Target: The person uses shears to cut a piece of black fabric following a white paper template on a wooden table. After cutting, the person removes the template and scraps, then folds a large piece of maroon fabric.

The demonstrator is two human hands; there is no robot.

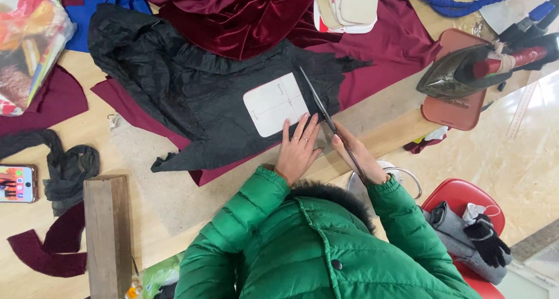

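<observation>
The left hand (298,149) is laid flat, fingers spread, on the lower right corner of a white paper pattern (275,104), which is pinned by it to the black fabric (186,89) near the front edge of the table (169,194). The right hand (358,156) is closed around the handles of long scissors (326,115), whose blades run along the pattern's right edge. The fabric looks thin, crinkled and limp, likely to shift unless pressed down close to the cut. An iron (466,72) is rested toward the table's right edge.
</observation>
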